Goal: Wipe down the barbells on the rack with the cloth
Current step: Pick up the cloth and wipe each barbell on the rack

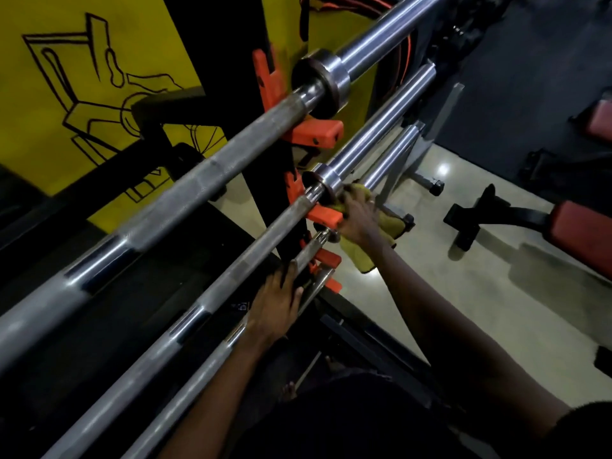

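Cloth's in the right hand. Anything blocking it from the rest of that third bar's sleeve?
Nothing visible. The right hand holds the cloth around the third barbell's sleeve beside its collar; the sleeve beyond runs bare to its end. The second barbell passes above it, apart.

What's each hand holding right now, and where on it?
Right hand bunches the yellow cloth against the collar of the middle barbell. Left hand grips the third barbell on its shaft, just below its orange hook.

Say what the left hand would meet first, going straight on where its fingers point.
Probably the orange hook under the lower barbell that the left hand grips, though depth is unclear.
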